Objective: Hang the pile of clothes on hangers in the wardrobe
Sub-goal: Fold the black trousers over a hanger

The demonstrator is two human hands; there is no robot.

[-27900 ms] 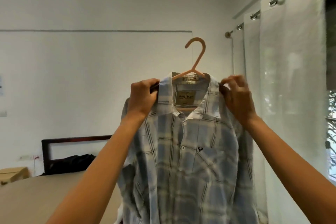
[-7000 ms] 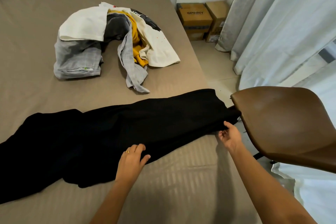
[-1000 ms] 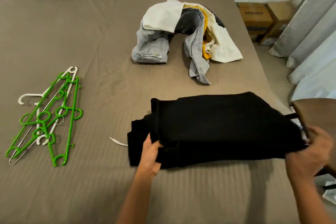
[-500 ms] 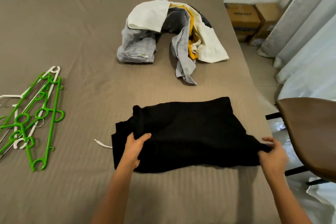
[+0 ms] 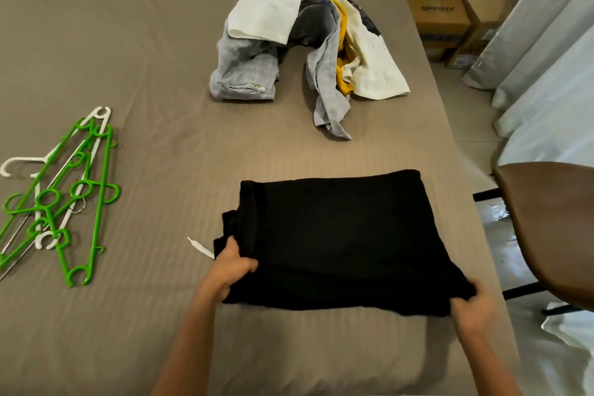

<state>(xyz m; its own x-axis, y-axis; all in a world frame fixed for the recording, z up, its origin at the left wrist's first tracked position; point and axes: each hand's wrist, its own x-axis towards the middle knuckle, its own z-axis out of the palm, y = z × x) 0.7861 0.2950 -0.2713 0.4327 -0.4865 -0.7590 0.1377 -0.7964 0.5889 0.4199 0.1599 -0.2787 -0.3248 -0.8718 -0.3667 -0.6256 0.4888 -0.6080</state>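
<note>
On the one bed (image 5: 128, 42), one folded black garment (image 5: 337, 235) lies at 6 o'clock, one clothes pile (image 5: 289, 51) at 12, and tangled hangers (image 5: 64, 196), uncountable, at 9. Your left hand (image 5: 231, 267) and right hand (image 5: 472, 309) each clamp fingers on the garment's near corners.

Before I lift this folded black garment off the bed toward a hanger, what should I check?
1. Left hand grips the folded black garment at its left edge: ok.
2. Right hand holds its near right corner: ok, though blurred.
3. Garment apart from the mixed pile of clothes: ok.
4. Hanger in hand: not ok; green and white plastic hangers lie heaped on the taupe bed sheet.
5. Clearance from the brown chair seat at right: cannot tell.
</note>
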